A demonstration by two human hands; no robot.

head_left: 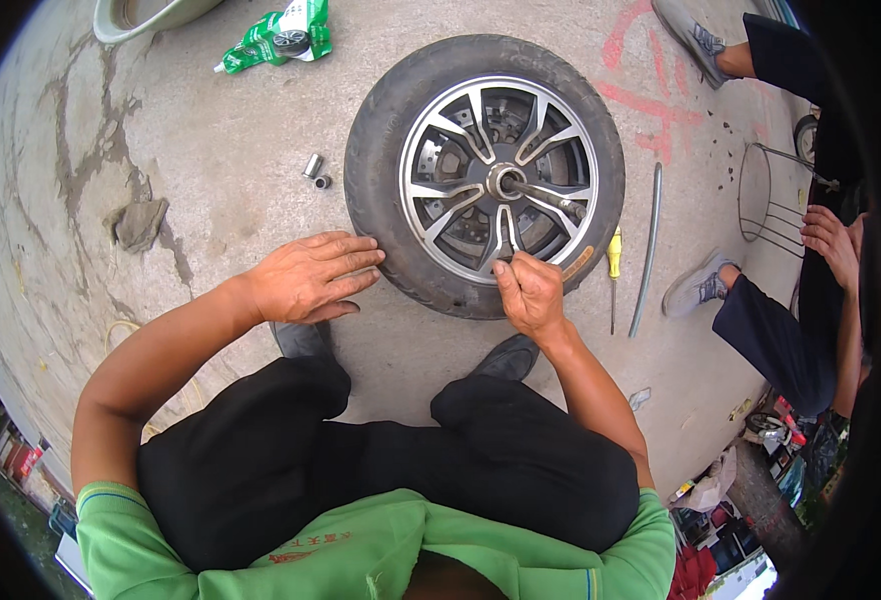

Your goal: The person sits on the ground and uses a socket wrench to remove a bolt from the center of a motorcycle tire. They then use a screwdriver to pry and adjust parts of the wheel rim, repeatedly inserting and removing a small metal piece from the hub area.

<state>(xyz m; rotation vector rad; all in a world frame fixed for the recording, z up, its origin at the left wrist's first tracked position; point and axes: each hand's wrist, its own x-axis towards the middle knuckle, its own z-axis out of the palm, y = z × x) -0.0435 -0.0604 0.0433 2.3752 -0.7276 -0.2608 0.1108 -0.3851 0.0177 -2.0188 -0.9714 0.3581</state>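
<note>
A small wheel with a black tyre and a silver spoked rim lies flat on the concrete, an axle sticking out of its hub. My left hand rests flat, fingers spread, on the tyre's near left edge. My right hand is closed around a thin metal tool that pokes up between the rim's spokes at the near side. What the tool's tip touches is hidden.
A yellow-handled screwdriver and a long grey rod lie right of the wheel. Two small metal sleeves sit to its left, a green packet farther back. Another person crouches at right beside a wire frame.
</note>
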